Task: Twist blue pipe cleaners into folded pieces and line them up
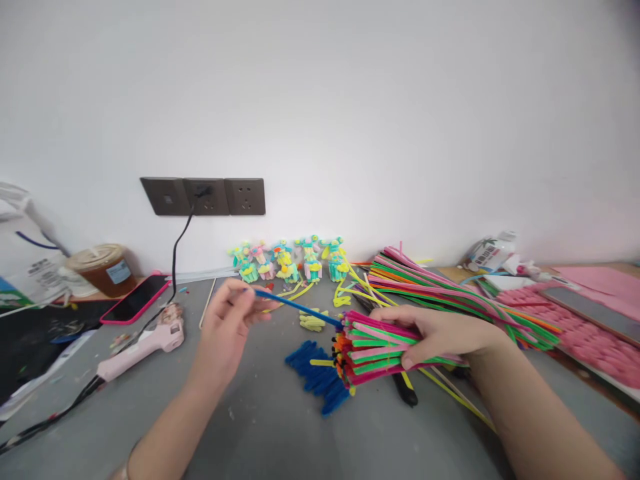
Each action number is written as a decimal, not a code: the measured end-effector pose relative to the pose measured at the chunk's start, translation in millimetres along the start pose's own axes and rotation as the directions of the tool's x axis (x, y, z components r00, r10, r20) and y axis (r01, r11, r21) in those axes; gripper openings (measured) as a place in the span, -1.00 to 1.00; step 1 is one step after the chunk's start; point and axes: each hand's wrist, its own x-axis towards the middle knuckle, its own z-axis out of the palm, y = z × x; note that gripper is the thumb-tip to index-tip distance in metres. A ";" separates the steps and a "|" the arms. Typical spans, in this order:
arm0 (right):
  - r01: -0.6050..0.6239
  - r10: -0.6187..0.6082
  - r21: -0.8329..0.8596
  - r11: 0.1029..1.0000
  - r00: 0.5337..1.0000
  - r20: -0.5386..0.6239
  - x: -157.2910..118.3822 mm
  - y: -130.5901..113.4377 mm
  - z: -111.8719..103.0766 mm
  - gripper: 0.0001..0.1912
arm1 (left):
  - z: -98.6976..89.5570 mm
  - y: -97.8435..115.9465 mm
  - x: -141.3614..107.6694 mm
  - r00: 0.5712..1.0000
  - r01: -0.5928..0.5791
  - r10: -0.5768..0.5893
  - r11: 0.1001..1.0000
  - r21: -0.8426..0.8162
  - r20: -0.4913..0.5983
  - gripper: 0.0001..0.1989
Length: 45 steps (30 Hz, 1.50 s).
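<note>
Between the thumb and fingers of my left hand point(231, 320) is the end of a blue pipe cleaner point(297, 308). It stretches right to the end of a thick bundle of pipe cleaners point(380, 350) in magenta, pink, green and orange. My right hand point(435, 333) is wrapped around that bundle. Below its left end lies a pile of short blue pipe cleaner pieces point(317, 379). Several short pale yellow pieces point(313, 320) rest behind it. Part of a black-handled tool point(405, 390) shows under the bundle; its kind is hidden.
Small pastel figures point(285, 261) line the wall. Another pipe cleaner bundle point(450, 293) lies behind my right hand. At left are a pink glue gun point(143, 350) with its cord, a phone point(136, 300) and a drink cup point(103, 270). A pink woven mat point(575, 320) sits at right.
</note>
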 end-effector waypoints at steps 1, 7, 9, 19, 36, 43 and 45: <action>0.002 -0.002 -0.005 1.000 1.000 -0.005 -0.5 1.2 -0.6 -0.45 | -5.2 5.3 8.0 0.995 -0.015 0.007 0.996 -0.083 -0.095 -0.87; -0.002 0.001 0.039 0.999 1.000 0.025 -1.6 4.4 -1.1 -0.44 | -29.4 27.0 40.0 0.838 -0.128 -0.109 0.913 -0.387 -0.535 -0.76; 0.006 -0.007 0.057 0.998 0.999 0.032 -1.9 3.2 -0.7 -0.43 | -34.8 32.2 43.1 0.816 -0.149 -0.130 0.893 -0.424 -0.562 -0.74; -0.028 0.025 0.051 0.998 0.997 0.075 -2.0 2.6 -0.9 -0.48 | -30.4 20.3 38.5 0.859 -0.140 -0.032 0.946 -0.293 -0.512 -0.78; -0.035 -0.291 -0.313 0.949 0.283 -0.914 10.1 22.1 -13.0 -0.48 | -31.7 -9.8 33.3 0.966 0.094 -0.081 0.994 0.045 -0.245 -0.74; -0.396 -0.344 -0.483 0.781 0.374 -0.862 28.7 59.2 -19.6 -0.57 | -43.6 -14.7 36.0 0.992 0.112 -0.079 0.907 0.407 -0.098 -0.52; -0.416 -0.328 -0.487 0.768 0.397 -0.857 29.6 66.1 -19.8 -0.58 | -46.8 -16.4 36.9 0.995 0.092 -0.095 0.814 0.574 -0.025 -0.54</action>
